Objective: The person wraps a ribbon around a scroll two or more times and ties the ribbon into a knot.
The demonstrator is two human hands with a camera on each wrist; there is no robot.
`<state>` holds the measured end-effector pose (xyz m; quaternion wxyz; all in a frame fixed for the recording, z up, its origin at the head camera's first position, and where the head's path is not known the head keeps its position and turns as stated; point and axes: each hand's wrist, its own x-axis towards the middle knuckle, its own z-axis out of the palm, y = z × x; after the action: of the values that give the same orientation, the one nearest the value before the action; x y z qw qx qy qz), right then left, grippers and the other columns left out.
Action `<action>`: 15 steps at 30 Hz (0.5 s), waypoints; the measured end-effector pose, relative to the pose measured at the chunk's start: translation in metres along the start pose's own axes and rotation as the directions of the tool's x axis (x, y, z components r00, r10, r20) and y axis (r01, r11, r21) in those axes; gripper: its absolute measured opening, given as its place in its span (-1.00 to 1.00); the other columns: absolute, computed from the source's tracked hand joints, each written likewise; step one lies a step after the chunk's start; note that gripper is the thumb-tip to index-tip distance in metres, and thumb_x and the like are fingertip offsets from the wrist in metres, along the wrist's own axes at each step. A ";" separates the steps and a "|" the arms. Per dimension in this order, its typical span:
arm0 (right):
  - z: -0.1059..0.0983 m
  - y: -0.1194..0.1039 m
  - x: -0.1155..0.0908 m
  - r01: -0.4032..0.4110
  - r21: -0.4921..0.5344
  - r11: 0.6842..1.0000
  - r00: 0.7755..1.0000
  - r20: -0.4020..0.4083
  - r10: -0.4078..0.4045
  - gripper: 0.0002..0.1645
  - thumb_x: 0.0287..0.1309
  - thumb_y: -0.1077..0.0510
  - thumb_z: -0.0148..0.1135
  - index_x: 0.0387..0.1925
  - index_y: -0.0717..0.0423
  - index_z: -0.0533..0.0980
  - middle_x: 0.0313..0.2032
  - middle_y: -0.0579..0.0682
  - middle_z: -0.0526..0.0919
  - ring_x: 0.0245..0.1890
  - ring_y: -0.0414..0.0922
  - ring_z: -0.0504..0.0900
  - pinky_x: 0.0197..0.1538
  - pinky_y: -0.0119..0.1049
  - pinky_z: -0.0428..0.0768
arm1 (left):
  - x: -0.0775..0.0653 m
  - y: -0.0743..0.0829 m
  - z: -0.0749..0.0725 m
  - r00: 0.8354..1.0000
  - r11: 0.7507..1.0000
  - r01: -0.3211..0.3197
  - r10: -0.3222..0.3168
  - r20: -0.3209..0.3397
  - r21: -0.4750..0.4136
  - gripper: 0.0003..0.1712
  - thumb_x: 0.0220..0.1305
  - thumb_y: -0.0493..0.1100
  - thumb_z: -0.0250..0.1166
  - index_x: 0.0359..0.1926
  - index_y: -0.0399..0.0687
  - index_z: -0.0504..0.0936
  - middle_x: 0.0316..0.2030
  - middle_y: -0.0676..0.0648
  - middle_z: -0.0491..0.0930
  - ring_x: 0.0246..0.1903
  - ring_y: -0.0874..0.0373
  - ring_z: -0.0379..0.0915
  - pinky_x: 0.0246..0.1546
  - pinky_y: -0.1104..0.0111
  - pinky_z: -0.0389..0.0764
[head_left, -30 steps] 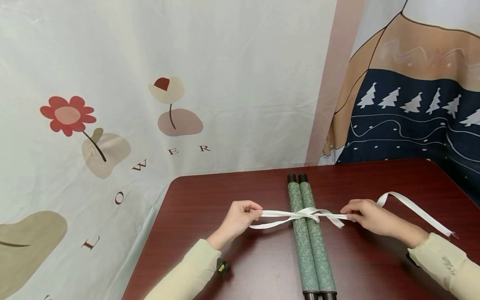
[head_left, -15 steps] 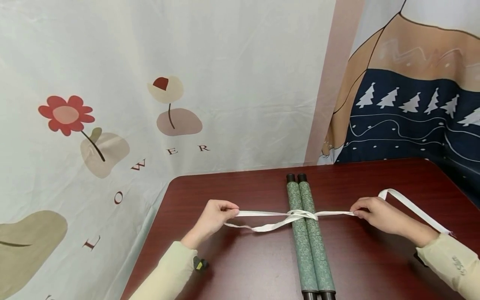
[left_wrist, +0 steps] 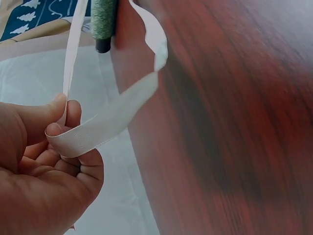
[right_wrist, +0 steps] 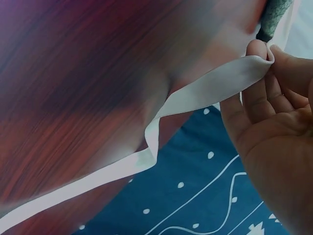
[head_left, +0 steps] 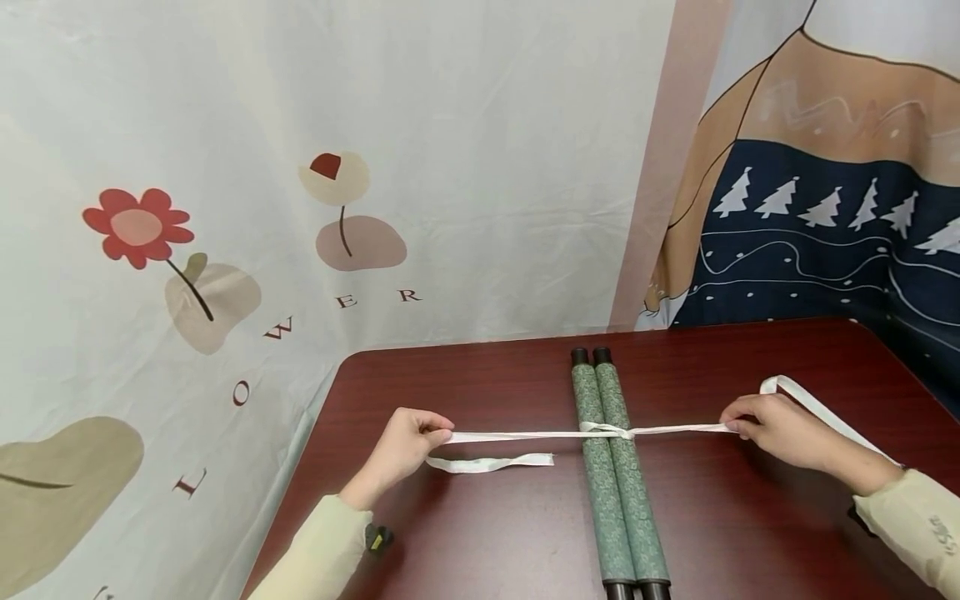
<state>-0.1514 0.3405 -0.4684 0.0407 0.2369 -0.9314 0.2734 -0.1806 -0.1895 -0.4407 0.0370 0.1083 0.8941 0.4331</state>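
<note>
Two green patterned scrolls (head_left: 617,483) with black end knobs lie side by side on the table in the head view. A white ribbon (head_left: 517,436) wraps around their middle, knotted on top, and stretches taut to both sides. To the left, my left hand (head_left: 405,446) pinches one length between thumb and fingers; its loose tail hangs past the fingers, as the ribbon loop (left_wrist: 110,120) in the left wrist view shows. My right hand (head_left: 772,425) pinches the other length on the right. From it a long tail (right_wrist: 210,88) trails away in the right wrist view.
The dark red wooden table (head_left: 510,533) extends under everything. Behind it hangs a pale curtain (head_left: 487,167) with printed flowers, meeting a dark blue tree-patterned cloth (head_left: 795,258) at the right.
My hands have moved apart, the left one much farther. The loop left of the scrolls has pulled out into a free tail, and the knot has drawn smaller and tighter.
</note>
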 end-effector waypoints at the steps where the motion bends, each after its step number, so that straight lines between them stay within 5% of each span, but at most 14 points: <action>1: -0.001 0.001 -0.001 0.000 -0.006 1.000 1.000 -0.004 0.000 -0.74 -0.06 0.41 0.30 -0.42 -0.02 0.59 -0.56 -0.21 0.55 -0.56 -0.35 0.40 -0.52 -0.37 0.49 | 0.000 -0.001 0.000 1.000 1.000 -0.007 0.007 -0.002 0.014 -0.94 0.06 -0.34 0.36 -0.38 -0.19 0.73 -0.50 -0.01 0.68 -0.54 0.20 0.42 -0.58 0.44 0.42; 15: -0.005 0.008 -0.003 0.017 -0.014 1.000 1.000 0.003 -0.017 -0.72 -0.09 0.44 0.31 -0.46 -0.02 0.56 -0.62 -0.26 0.48 -0.58 -0.37 0.38 -0.53 -0.39 0.46 | -0.003 -0.018 0.000 0.999 0.994 -0.050 0.048 0.022 0.094 -0.95 0.03 -0.29 0.40 -0.44 -0.04 0.73 -0.48 0.05 0.68 -0.51 0.25 0.46 -0.51 0.39 0.51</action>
<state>-0.1528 0.3506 -0.4692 0.0434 0.2447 -0.9314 0.2661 -0.1810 -0.2009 -0.4547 0.0299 0.1360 0.9102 0.3900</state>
